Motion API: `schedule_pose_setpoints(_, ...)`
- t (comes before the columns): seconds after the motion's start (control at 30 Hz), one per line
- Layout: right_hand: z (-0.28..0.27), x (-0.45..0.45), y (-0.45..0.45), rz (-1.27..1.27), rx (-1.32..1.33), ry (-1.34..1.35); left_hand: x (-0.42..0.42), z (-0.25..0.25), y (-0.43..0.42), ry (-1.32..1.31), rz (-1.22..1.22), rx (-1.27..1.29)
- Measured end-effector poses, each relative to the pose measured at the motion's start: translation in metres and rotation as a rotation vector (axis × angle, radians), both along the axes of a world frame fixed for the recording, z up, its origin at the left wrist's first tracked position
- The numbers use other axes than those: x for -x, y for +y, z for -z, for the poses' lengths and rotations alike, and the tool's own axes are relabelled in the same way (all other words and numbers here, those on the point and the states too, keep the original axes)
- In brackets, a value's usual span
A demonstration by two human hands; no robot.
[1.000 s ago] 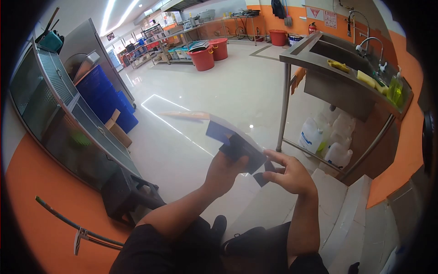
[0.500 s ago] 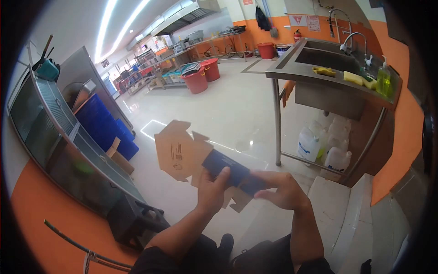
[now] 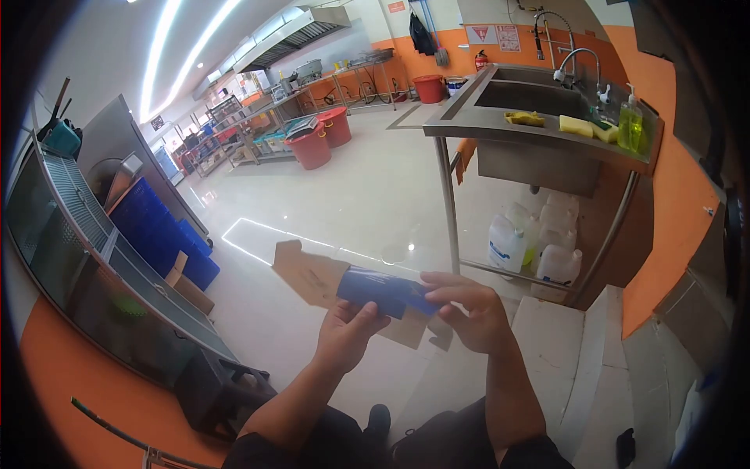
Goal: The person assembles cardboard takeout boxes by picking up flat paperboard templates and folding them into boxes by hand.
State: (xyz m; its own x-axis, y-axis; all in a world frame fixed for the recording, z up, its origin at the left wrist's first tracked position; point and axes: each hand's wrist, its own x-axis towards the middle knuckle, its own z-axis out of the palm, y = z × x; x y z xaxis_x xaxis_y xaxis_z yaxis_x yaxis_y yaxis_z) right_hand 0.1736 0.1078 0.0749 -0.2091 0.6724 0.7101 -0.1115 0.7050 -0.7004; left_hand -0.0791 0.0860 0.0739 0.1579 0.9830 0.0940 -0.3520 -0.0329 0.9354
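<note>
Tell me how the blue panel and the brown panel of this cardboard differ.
The blue panel is dark with pale marks; the brown panel is lighter, with faint dark print. The left hand has its thumb on the blue panel; the brown panel juts out beyond that hand. Both appear joined together, held in midair.

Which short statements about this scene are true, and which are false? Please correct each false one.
1. The left hand holds the carton. True.
2. The right hand is far from the carton. False: it is at the carton's blue end.
3. The carton is blue all over. False: part of it is brown.
4. The pump bottle stands on the sink unit. True.
5. The plastic jugs stand on top of the sink unit. False: they are beneath it.
</note>
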Motion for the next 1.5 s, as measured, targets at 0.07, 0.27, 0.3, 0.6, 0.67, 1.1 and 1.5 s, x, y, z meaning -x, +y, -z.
schedule_pose_setpoints(0.07,-0.005,-0.001,-0.002,-0.026,-0.047,-0.093,-0.007,-0.007,-0.004,0.042,-0.012,-0.017)
schedule_pose_setpoints(0.27,-0.003,0.004,-0.005,-0.046,-0.072,-0.27,-0.008,-0.004,-0.003,0.117,0.046,-0.105)
schedule_pose_setpoints(0.3,-0.003,0.004,-0.005,-0.065,-0.063,-0.27,-0.009,0.001,-0.002,0.082,0.024,-0.132)
schedule_pose_setpoints(0.6,0.007,0.026,-0.008,0.231,-0.267,-0.327,-0.008,0.001,-0.002,0.007,0.01,-0.12)
schedule_pose_setpoints(0.67,0.007,0.034,-0.008,0.269,-0.288,-0.33,-0.008,0.001,-0.003,0.023,-0.017,-0.121)
schedule_pose_setpoints(1.1,0.018,0.068,-0.01,0.428,-0.282,-0.232,-0.005,0.006,0.0,0.078,-0.062,-0.132)
schedule_pose_setpoints(1.5,0.032,0.074,-0.004,0.348,-0.209,-0.121,0.0,0.003,-0.001,0.151,-0.088,-0.178)
